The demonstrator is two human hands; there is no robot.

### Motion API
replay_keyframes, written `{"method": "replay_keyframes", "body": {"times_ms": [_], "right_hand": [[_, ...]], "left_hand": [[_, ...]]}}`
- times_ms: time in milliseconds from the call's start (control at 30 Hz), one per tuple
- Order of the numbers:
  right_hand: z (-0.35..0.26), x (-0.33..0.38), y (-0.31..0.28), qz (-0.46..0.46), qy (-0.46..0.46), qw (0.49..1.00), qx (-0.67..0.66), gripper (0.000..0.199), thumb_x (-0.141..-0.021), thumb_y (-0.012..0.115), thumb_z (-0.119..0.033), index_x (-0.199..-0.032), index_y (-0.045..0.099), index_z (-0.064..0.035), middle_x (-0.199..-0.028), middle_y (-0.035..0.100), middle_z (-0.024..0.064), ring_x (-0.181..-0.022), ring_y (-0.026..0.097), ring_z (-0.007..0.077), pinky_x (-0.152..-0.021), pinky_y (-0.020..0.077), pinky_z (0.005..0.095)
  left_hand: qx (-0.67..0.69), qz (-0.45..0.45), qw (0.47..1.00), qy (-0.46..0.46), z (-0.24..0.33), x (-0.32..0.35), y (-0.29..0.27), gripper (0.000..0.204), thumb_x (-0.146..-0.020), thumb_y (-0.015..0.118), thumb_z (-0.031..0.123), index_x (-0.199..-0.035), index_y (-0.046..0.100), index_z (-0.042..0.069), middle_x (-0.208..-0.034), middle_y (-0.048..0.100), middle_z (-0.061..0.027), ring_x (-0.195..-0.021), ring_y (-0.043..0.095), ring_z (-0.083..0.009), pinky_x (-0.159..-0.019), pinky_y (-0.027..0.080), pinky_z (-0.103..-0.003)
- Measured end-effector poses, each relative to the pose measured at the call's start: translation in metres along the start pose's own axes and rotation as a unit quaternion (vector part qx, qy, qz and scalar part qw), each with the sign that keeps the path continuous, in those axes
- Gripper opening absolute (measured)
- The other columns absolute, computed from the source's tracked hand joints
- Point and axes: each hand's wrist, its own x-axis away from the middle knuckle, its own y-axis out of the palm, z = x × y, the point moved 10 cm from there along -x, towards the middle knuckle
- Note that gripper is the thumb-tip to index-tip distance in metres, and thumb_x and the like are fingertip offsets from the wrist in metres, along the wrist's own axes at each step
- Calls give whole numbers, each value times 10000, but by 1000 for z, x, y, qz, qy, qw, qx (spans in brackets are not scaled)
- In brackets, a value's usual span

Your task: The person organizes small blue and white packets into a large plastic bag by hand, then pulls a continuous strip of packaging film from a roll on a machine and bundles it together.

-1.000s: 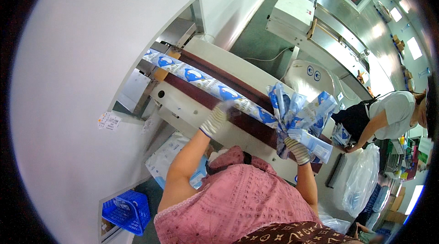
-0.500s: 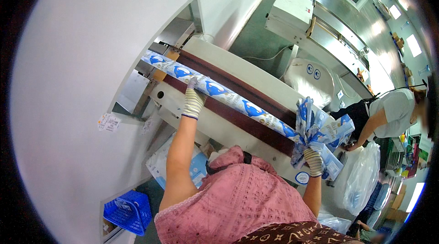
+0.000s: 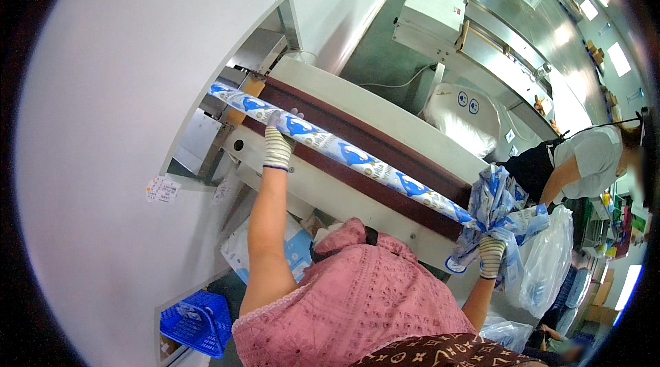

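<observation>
A long strip of plastic film, white with blue printed animals, runs from an opening in the wall across the conveyor. My left hand, in a striped knit glove, is around the strip near the opening. Its thumb lies on top and its fingertips show beyond the far edge; the film hides the rest. At the strip's right end, the film gathers into a crumpled bunch. My right hand, in a matching glove, is closed on the bunch's near side, its fingertips partly hidden.
A person in a light shirt and dark apron stands at the right. Nearby are a clear plastic bag and a bag-lined bin. Beyond the conveyor stands a metal machine. A blue basket sits at lower left.
My right hand has moved right and slightly nearer with the bunched film, drawing the strip along. My left hand has shifted slightly left, and its fingertips now show past the film's far edge.
</observation>
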Motion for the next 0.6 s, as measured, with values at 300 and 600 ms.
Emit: {"method": "replay_keyframes", "body": {"times_ms": [300, 600], "right_hand": [[-33, 54, 45, -97, -8, 995, -12, 181, -711, 447, -89, -534, 476, -107, -466, 491, 35, -404, 480, 127, -380, 393, 263], [-56, 134, 119, -233, 438, 5, -868, 269, -719, 542, -227, -931, 556, -62, -826, 571, 95, -770, 547, 223, -738, 429, 346]], "left_hand": [[39, 17, 999, 2, 8, -3, 7, 420, -739, 499, 180, -1111, 364, 37, -986, 531, -141, -947, 507, -326, -839, 400, -463], [32, -20, 999, 14, -51, -17, 44, 262, -696, 431, -40, -930, 485, 65, -846, 521, -116, -774, 551, -320, -731, 462, -498]]}}
